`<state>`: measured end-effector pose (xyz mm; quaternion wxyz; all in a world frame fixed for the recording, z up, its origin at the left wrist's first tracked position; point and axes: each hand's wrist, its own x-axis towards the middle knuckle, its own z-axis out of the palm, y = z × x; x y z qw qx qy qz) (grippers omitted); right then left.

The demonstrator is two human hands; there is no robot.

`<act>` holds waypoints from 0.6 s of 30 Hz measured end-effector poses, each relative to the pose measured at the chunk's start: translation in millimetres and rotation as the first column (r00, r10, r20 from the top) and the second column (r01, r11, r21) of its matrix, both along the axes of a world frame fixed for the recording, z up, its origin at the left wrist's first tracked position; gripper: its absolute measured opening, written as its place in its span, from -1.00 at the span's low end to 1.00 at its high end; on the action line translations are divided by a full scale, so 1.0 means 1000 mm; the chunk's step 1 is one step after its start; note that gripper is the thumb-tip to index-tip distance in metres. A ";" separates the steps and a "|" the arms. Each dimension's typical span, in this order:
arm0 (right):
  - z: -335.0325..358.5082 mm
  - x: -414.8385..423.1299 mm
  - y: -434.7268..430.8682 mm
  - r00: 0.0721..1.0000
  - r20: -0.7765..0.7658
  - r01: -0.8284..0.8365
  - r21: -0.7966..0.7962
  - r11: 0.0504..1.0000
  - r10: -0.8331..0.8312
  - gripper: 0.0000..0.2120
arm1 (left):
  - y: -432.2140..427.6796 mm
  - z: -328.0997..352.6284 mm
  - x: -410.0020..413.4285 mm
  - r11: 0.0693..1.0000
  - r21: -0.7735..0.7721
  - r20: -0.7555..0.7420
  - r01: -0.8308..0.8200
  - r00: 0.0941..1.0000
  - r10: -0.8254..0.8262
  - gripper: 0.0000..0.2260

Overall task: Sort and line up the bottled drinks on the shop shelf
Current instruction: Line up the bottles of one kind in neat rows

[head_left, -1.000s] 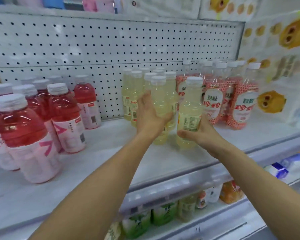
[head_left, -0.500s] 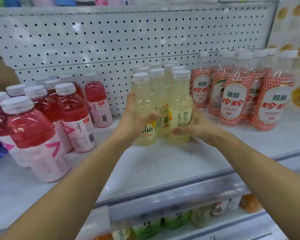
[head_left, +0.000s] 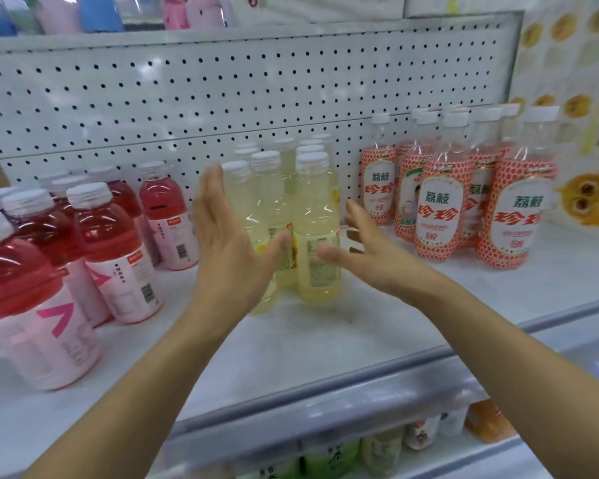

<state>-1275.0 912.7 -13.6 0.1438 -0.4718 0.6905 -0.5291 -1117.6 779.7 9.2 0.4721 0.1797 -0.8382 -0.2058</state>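
Left hand (head_left: 229, 247) and right hand (head_left: 374, 257): fingers straight and spread wide, holding nothing, flanking the front pale-yellow bottles (head_left: 317, 236) that they gripped half a second ago; contact unclear from blur. The yellow cluster stands upright mid-way along the shelf (head_left: 325, 340), labels too blurred to read. To the right, red-dotted bottles (head_left: 443, 216) read "荔枝 珍珍"; to the left, red drink bottles (head_left: 111, 243) carry pink chevron labels.
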 end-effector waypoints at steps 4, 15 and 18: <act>0.015 -0.022 0.038 0.984 -0.122 0.113 -0.157 0.981 -0.133 -0.31 | 0.052 0.007 -0.024 0.974 -0.213 -0.096 0.074 0.991 -0.096 -0.11; 0.033 -0.177 0.176 0.912 0.086 0.393 -0.459 0.796 -0.401 -0.38 | 0.138 0.016 -0.191 0.788 0.545 -0.023 0.287 0.944 -0.328 0.33; 0.028 -0.201 0.180 0.971 0.111 0.231 -0.185 0.955 -0.213 -0.18 | 0.132 0.027 -0.216 0.765 0.576 -0.063 0.287 0.949 -0.308 0.47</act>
